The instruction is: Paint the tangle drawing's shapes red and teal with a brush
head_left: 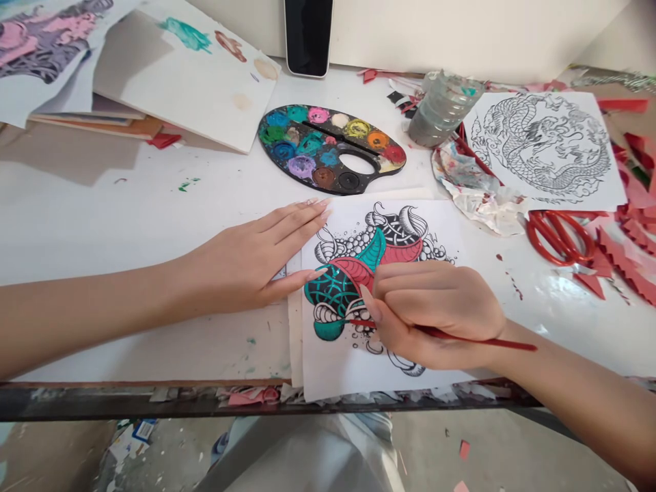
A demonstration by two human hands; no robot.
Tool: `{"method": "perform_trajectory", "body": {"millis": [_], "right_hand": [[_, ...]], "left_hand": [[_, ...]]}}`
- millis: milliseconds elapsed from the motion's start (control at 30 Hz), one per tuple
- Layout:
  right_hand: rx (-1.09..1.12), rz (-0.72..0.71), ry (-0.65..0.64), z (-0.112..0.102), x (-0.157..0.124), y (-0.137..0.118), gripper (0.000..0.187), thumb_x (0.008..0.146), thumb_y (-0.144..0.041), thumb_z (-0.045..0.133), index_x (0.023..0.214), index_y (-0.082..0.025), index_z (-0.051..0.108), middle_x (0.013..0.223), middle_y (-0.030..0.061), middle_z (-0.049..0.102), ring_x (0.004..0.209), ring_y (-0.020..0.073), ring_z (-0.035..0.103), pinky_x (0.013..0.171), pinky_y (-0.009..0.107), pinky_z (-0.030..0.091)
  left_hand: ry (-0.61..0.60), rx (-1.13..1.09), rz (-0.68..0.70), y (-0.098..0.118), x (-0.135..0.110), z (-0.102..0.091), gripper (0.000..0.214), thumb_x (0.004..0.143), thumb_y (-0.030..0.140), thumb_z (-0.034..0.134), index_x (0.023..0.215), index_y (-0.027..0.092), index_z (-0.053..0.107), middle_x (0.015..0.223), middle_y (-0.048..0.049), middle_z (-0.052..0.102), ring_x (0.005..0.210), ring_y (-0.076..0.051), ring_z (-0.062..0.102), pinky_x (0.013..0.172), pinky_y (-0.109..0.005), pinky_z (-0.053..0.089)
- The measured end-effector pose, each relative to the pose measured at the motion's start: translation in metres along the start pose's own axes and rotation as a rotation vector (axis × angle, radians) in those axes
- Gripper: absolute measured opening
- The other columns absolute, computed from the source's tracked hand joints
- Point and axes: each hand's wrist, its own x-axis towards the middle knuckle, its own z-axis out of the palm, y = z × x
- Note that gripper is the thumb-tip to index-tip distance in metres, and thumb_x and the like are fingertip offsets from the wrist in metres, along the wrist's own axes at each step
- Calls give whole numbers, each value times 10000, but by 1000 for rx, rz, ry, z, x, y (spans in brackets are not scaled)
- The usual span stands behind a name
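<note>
A sheet with a black line drawing [328,379] lies near the table's front edge, partly painted in teal, red and black. My right hand [435,311] is closed around a red-handled paintbrush [512,344], whose tip is at the teal round shape in the drawing's lower left. Part of the drawing is hidden under that hand. My left hand [277,249] lies flat with its fingers stretched out, the fingertips touching the sheet's left side. Beyond the sheet sits a black oval paint palette [302,179] holding several colours.
A clear plastic cup [445,109] of murky water stands behind crumpled, paint-stained paper [476,184]. On the right are a dragon line drawing [543,150], red-handled scissors [558,236] and red paper scraps [630,239]. A phone [308,34] leans at the back; painted boards [189,82] lie left.
</note>
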Motion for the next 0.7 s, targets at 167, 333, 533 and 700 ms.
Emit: {"method": "perform_trajectory", "body": {"millis": [167, 333, 533, 700], "right_hand": [[21, 15, -35, -2, 1, -1, 546, 1068, 19, 535, 871, -282, 124, 668, -58, 285, 601, 131, 319, 545, 286, 358], [-12, -27, -12, 0, 0, 0, 550, 1072, 12, 548, 819, -287, 161, 657, -60, 306, 609, 137, 344, 532, 313, 355], [10, -3, -42, -1, -1, 0, 553, 1074, 4, 551, 807, -282, 161, 649, -59, 313, 601, 137, 349, 521, 313, 363], [9, 10, -25, -2, 0, -1, 553, 1065, 22, 547, 827, -283, 151, 654, -61, 305, 581, 130, 349, 527, 297, 356]], "left_hand": [[-43, -36, -10, -1, 0, -1, 790, 1190, 500, 496, 1850, 115, 295, 1924, -158, 343, 1797, -305, 357, 1495, -460, 346], [-35, -16, 1, -2, -1, -2, 776, 1202, 519, 465, 1840, 104, 315, 1921, -155, 356, 1796, -284, 358, 1494, -442, 343], [-44, -26, -13, 0, 0, -1, 775, 1202, 538, 443, 1838, 110, 328, 1918, -153, 364, 1793, -288, 366, 1488, -449, 359], [51, -16, -23, -1, -1, 8, 772, 1204, 574, 390, 1858, 174, 303, 1909, -117, 402, 1769, -286, 412, 1476, -451, 385]]}}
